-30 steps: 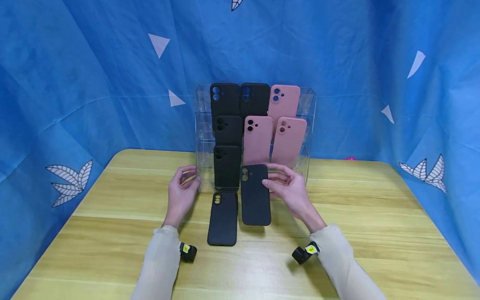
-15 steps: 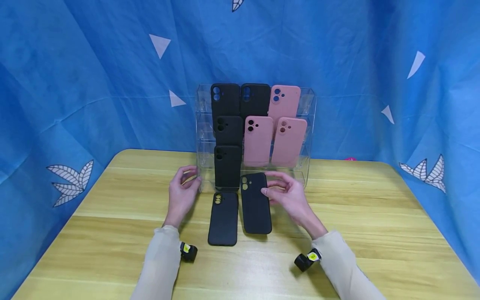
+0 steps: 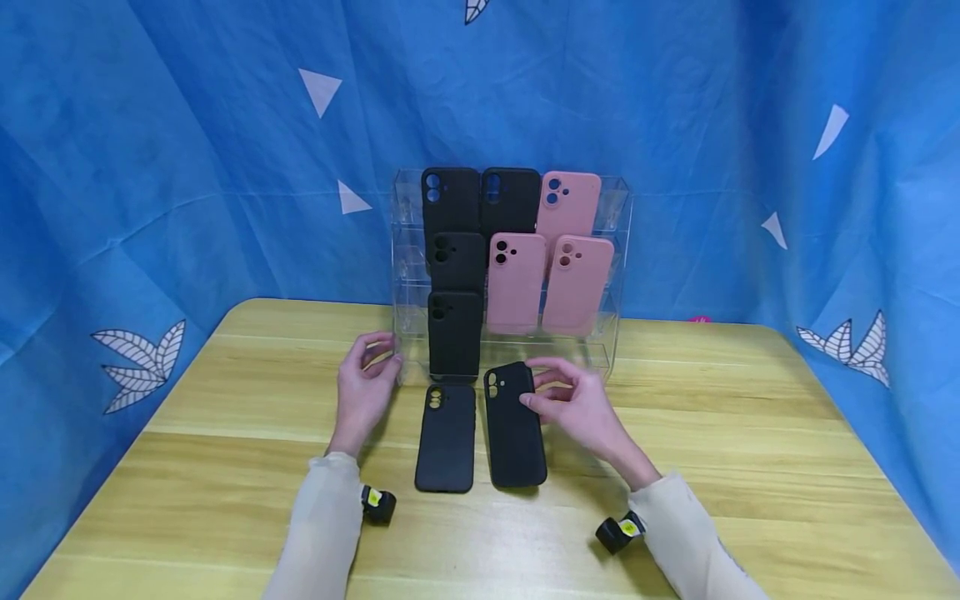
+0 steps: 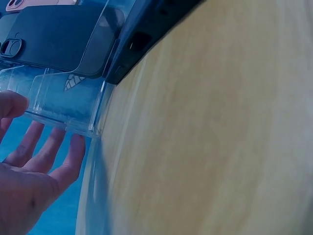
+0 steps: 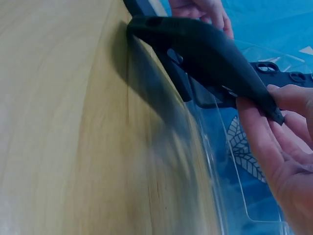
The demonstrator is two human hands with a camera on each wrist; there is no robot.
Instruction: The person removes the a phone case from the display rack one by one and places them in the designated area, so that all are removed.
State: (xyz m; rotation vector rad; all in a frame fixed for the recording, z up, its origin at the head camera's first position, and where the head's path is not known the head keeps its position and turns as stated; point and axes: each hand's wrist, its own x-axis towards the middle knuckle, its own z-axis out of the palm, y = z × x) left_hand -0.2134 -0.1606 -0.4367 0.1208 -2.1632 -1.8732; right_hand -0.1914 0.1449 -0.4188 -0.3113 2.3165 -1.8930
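Observation:
My right hand (image 3: pixel 581 404) pinches a black phone case (image 3: pixel 516 433) by its upper right edge, thumb in front and fingers behind. The right wrist view shows this black case (image 5: pixel 205 54) tilted, its low end at or just above the table. Another black phone case (image 3: pixel 446 442) lies flat to its left. My left hand (image 3: pixel 365 383) holds the left side of a clear display stand (image 3: pixel 611 333), the thumb near its front edge and the fingers along the outer wall (image 4: pixel 63 112). On the stand, black cases (image 3: pixel 455 333) and pink cases (image 3: pixel 517 283) lean upright in tiers.
The wooden table (image 3: pixel 750 433) extends to both sides and toward me. Behind the stand hangs a blue cloth (image 3: pixel 675 100) with white leaf and triangle prints. A small black camera (image 3: pixel 618 533) sits on each wrist.
My right hand has drawn the black phone case down and toward me, away from the stand's bottom tier, and its lower end has dropped toward the table. The left hand has stayed in place.

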